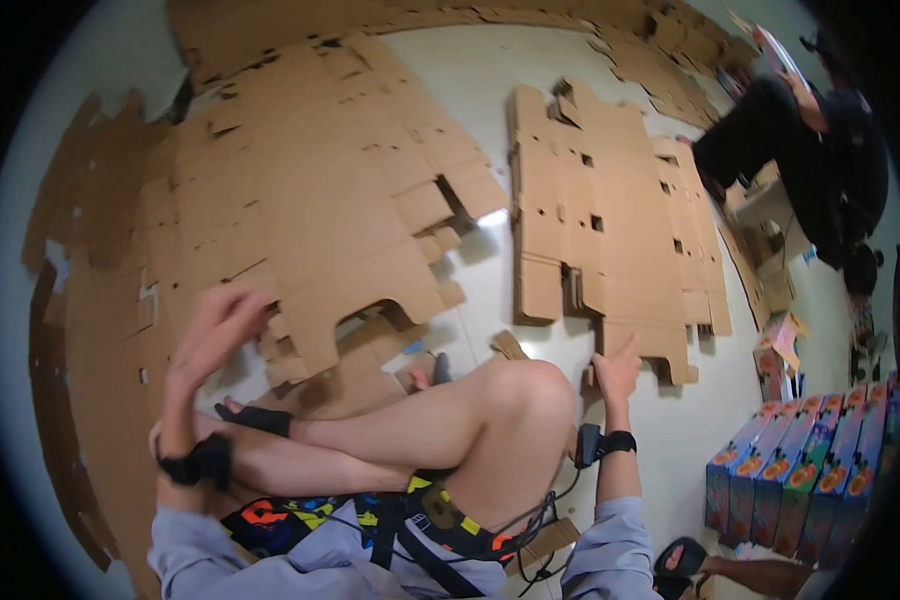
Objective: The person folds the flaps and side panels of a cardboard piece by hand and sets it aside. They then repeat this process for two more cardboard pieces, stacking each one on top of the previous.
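My right hand [618,370] is at the near end of a stack of flat die-cut cardboard sheets [615,230], thumb at the side edge and fingers over the top. It grips the edge of a sheet there. My left hand [228,322] has its fingers curled together, over the near left part of a large spread of cardboard sheets [310,210]. Whatever its fingertips hold, if anything, is hidden. Both wrists wear black straps, and a small device sits on the right one.
My crossed legs [410,425] lie between the two cardboard piles. Colourful printed boxes [800,470] stand in a row at the right. Another person [810,150] in dark clothes sits at the upper right. A sandalled foot [682,558] shows at the lower right; cables [545,525] hang beside my right arm.
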Motion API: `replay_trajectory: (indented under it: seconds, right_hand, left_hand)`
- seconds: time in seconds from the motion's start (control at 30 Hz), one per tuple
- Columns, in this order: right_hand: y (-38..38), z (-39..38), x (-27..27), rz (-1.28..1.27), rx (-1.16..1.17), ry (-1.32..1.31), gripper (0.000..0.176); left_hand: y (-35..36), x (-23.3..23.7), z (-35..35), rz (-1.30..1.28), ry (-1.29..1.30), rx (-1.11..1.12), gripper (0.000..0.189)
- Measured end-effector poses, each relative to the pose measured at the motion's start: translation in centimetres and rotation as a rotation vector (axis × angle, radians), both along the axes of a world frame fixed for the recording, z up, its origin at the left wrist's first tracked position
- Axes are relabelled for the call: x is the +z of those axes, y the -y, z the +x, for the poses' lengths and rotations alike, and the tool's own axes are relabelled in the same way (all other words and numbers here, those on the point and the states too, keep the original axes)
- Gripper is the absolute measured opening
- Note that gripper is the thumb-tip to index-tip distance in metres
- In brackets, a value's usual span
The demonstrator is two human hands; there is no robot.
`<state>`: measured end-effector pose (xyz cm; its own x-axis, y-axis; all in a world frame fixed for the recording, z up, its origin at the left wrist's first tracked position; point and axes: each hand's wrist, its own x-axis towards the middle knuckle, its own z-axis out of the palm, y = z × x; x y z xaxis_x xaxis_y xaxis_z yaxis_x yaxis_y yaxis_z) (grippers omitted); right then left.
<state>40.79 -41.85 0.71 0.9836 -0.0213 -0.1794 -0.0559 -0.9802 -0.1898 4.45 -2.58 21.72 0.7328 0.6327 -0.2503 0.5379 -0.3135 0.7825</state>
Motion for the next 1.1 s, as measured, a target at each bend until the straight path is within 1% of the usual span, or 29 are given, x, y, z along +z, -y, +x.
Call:
replay_trajectory:
  seconds: [0.03,0.07,0.1,0.13,0.17,0.2,0.23,0.27,0.3,0.33,0.37,0.4,0.43,0.5,0.6,0.7,0.8,0.87,0.9,0.97,1.03,1.07,1.1]
  right_hand:
    - [0.0,0.0,-0.1,-0.005,0.005,0.005,0.098]
    - [0.2,-0.1,-0.2,-0.014,0.008,0.01,0.098]
    - [0.2,-0.1,-0.4,-0.021,0.01,0.016,0.098]
    - [0.1,0.0,-0.5,-0.031,0.009,0.019,0.098]
    - [0.1,0.2,-0.6,-0.043,0.003,0.022,0.098]
    - [0.1,0.0,-0.8,-0.059,-0.003,0.024,0.098]
    - [-0.1,-0.3,-0.9,-0.052,-0.001,0.033,0.097]
    - [-0.2,-0.4,-0.9,-0.051,0.002,0.045,0.097]
    - [-0.2,-0.3,-0.8,-0.055,0.006,0.058,0.097]
    - [-0.3,-0.1,-0.6,-0.052,0.012,0.052,0.097]
    - [-0.2,-0.2,-0.7,-0.051,0.013,0.042,0.097]
    - [0.0,-0.2,-0.9,-0.051,0.014,0.031,0.097]
    - [0.4,-0.3,-1.5,-0.049,0.034,0.051,0.097]
    - [1.0,0.6,-2.4,-0.047,0.092,0.095,0.097]
    - [1.4,0.9,-2.8,-0.056,0.092,0.096,0.098]
    - [1.6,1.0,-3.1,-0.071,0.08,0.072,0.099]
    - [1.8,1.0,-3.1,-0.08,0.071,0.06,0.101]
    - [1.7,1.2,-3.2,-0.075,0.06,0.048,0.102]
    - [1.7,1.1,-3.2,-0.076,0.059,0.045,0.102]
    - [1.7,1.2,-3.2,-0.063,0.07,0.051,0.104]
    - [1.3,0.8,-2.9,-0.091,0.05,0.049,0.104]
    - [1.1,0.8,-2.9,-0.105,0.044,0.052,0.104]
    - [1.1,0.8,-2.9,-0.107,0.045,0.046,0.104]
  left_hand:
    - [-1.4,-0.2,-6.2,0.11,-0.022,0.238,0.023]
    - [-2.2,0.1,-12.5,0.312,0.011,0.288,0.024]
    - [-1.2,1.1,-17.5,0.329,0.027,0.549,0.028]
    - [-0.9,0.4,-23.6,0.348,0.082,0.731,0.032]
    - [0.3,-1.7,-29.3,0.389,0.133,0.946,0.034]
    - [1.7,-6.0,-36.3,0.383,0.079,1.039,0.033]
    - [4.2,-12.3,-43.4,0.332,0.015,1.03,0.029]
    - [7.9,-15.2,-44.7,0.224,-0.298,1.025,0.025]
    - [12.2,-20.3,-46.4,0.217,-0.228,1.059,0.013]
    - [15.6,-23.5,-47.3,0.16,-0.294,0.893,0.007]
    - [17.3,-26.1,-47.2,0.32,-0.265,0.859,0.01]
    - [18.7,-27.7,-47.0,0.478,-0.237,0.821,0.016]
    - [19.1,-27.0,-46.2,0.437,-0.27,0.825,0.017]
    - [18.6,-23.6,-43.6,0.348,-0.333,0.851,0.018]
    - [17.1,-21.9,-43.6,0.687,-0.504,0.448,0.017]
    - [13.4,-21.3,-45.2,0.18,-0.538,0.782,0.02]
    - [13.6,-24.6,-51.0,0.56,-0.414,1.077,0.022]
    - [15.9,-23.6,-51.9,0.127,-0.503,0.999,0.029]
    - [17.4,-23.6,-51.9,-0.316,-0.245,1.22,0.03]
    - [20.2,-24.0,-53.1,-0.932,0.236,1.402,0.027]
    - [22.1,-25.6,-55.0,-1.07,0.354,1.325,0.025]
    - [22.1,-27.0,-56.6,-1.049,0.27,1.245,0.025]
    - [23.0,-28.0,-58.0,-0.952,0.205,1.196,0.025]
